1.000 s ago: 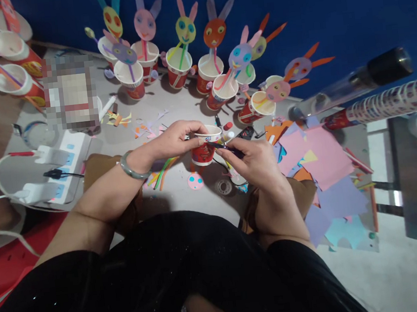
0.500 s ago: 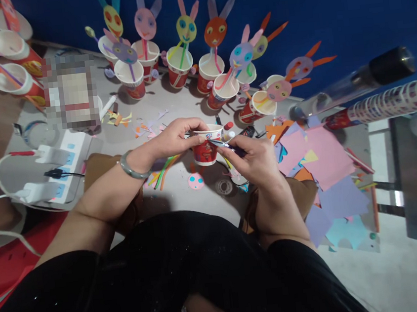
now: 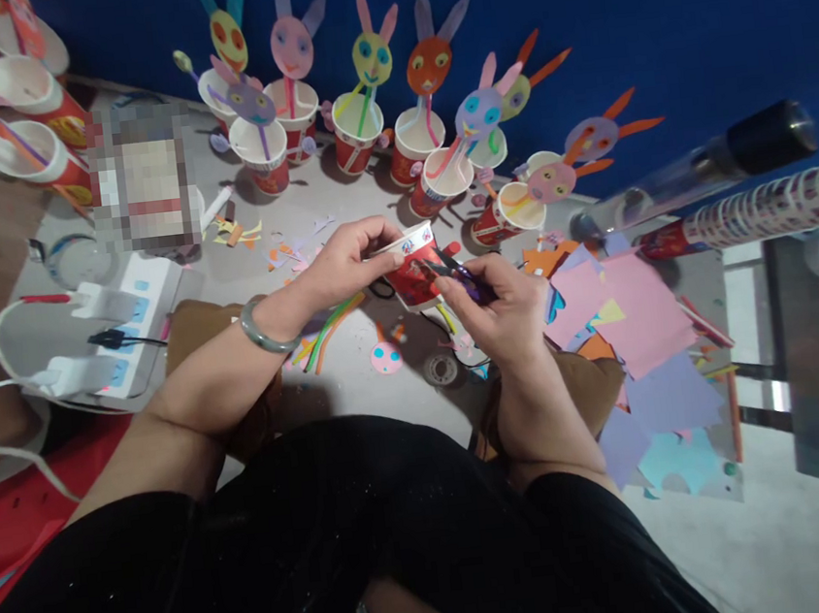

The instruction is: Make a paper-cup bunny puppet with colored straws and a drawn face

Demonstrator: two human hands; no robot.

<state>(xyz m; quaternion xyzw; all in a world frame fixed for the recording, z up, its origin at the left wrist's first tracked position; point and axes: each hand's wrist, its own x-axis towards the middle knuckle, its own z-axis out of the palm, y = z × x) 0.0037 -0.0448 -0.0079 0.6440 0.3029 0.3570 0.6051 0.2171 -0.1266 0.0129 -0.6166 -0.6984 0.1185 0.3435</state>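
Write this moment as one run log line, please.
left hand: grips red paper cup | right hand: holds scissors, blades at cup wall | nearby: pink disc with blue dots, pink paper

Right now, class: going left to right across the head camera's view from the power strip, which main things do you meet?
White power strip, bangle, left hand, red paper cup in its grip, right hand, large pink paper sheet.

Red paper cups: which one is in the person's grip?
The tilted cup in the left hand, the only one with scissors at its side.
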